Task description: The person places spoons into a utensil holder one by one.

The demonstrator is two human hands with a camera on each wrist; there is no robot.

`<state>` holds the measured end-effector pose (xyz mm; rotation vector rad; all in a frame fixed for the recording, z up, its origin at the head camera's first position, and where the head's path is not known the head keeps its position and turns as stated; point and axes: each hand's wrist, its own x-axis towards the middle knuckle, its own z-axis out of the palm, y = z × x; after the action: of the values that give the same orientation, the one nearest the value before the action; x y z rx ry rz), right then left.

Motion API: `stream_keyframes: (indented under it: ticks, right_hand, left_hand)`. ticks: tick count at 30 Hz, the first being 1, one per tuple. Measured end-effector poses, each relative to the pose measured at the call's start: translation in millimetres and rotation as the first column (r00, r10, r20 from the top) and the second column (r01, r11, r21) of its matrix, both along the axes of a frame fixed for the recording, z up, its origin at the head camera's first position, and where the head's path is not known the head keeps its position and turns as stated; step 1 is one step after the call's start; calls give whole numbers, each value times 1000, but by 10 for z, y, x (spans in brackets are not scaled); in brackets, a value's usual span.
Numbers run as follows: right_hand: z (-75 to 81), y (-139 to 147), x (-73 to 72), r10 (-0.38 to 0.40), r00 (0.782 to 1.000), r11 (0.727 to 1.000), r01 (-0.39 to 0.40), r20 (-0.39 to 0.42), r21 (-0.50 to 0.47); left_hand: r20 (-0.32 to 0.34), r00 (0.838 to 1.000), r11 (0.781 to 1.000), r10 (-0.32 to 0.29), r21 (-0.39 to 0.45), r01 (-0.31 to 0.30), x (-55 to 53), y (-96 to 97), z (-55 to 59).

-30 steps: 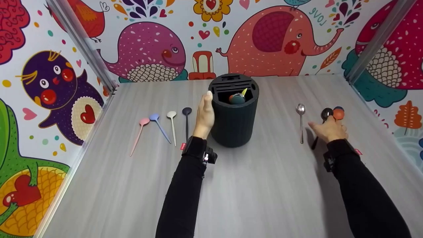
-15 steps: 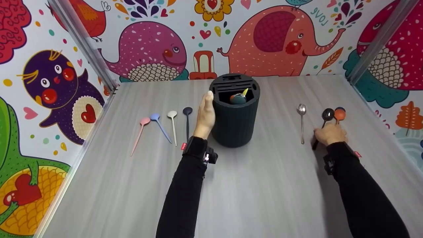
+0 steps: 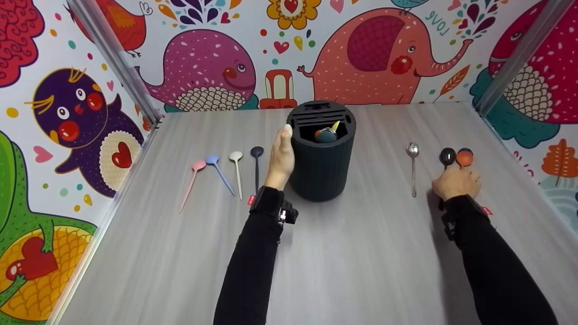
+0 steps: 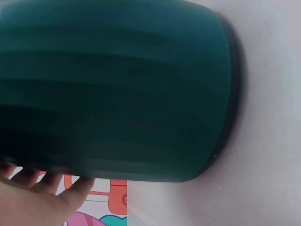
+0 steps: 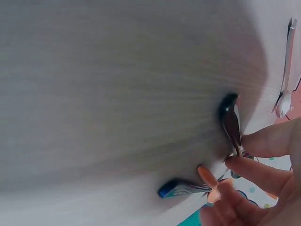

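The left hand [image 3: 282,158] rests against the left side of a dark ribbed utensil holder [image 3: 318,174], thumb upward. In the left wrist view, its fingertips meet the edge of the holder. At the right, the right hand [image 3: 457,183] pinches a dark metal spoon [image 3: 447,156] between thumb and index finger, low over the table; the right wrist view shows this spoon [image 5: 230,117] at the fingertips. Its other fingers are beside an orange-headed spoon [image 3: 464,157], which overlaps a blue-tipped utensil [image 5: 181,189]. The hand hides most of their handles.
Left of the holder lie a pink spoon [image 3: 198,166], a blue spoon [image 3: 212,160], a white spoon [image 3: 235,156] and a dark spoon [image 3: 256,152]. A silver spoon [image 3: 412,150] lies right of it. Colourful utensil tops [image 3: 326,135] show in the holder's large opening. Printed walls [image 3: 203,67] enclose the table.
The right hand's fingers have closed in around the dark spoon, and its handle end has swung right. The left hand and the holder have stayed put.
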<state>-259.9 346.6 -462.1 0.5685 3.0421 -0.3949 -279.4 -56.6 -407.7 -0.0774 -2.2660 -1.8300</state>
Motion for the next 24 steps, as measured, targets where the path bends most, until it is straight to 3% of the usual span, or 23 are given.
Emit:
stream_keyframes:
  ticks: [11,17,24]
  right_hand:
    - [14,32,16,79,997,995,-80,-21,-64]
    - [43,18,55,42,993,996,-33,114,-85]
    - [96,-22,72,48,963,994,-19,267,-112]
  left_hand:
    - [8,1000,1000,-22,18,22,11,8,-4]
    - [19,1000,1000,-10,3,10,13,17,-5]
    - [6,1000,1000,0,-13,0,7,17,-14]
